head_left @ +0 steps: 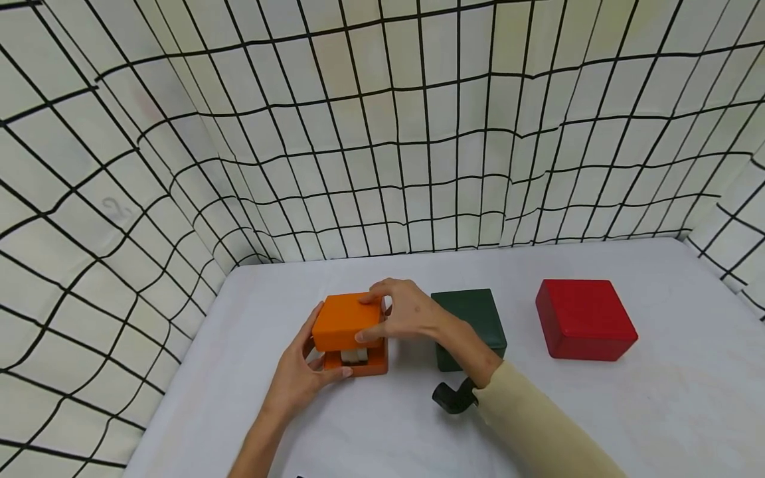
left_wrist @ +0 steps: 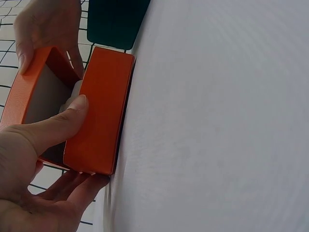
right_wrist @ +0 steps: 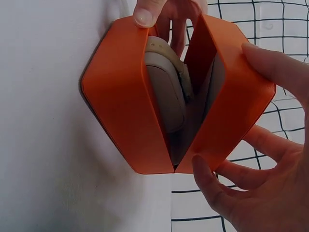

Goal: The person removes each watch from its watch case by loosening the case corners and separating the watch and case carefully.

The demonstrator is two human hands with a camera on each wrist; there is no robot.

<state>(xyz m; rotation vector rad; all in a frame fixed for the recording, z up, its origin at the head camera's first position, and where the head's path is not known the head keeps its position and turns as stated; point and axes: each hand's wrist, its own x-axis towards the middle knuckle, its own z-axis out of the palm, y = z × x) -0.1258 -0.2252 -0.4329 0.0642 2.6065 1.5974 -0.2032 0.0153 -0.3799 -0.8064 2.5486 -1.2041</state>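
Note:
An orange hinged box (head_left: 373, 366) sits on the table at centre left, its lid (head_left: 342, 318) partly raised. My left hand (head_left: 301, 372) grips the base, thumb over the front wall and fingers round the left side. From the right, my right hand (head_left: 406, 311) holds the lid between thumb and fingers. Through the gap, the right wrist view shows a grey rounded cushion (right_wrist: 164, 96) with a beige strap (right_wrist: 166, 50) round it. Lid and base meet along one edge (right_wrist: 175, 168). The lid hides much of the inside in the head view.
A dark green box (head_left: 472, 312) stands just right of the orange one, partly behind my right forearm. Farther right is a red box (head_left: 586, 318). A black device (head_left: 451, 398) is at my right wrist. Black-lined white netting (head_left: 382, 166) surrounds the white table (head_left: 687, 398).

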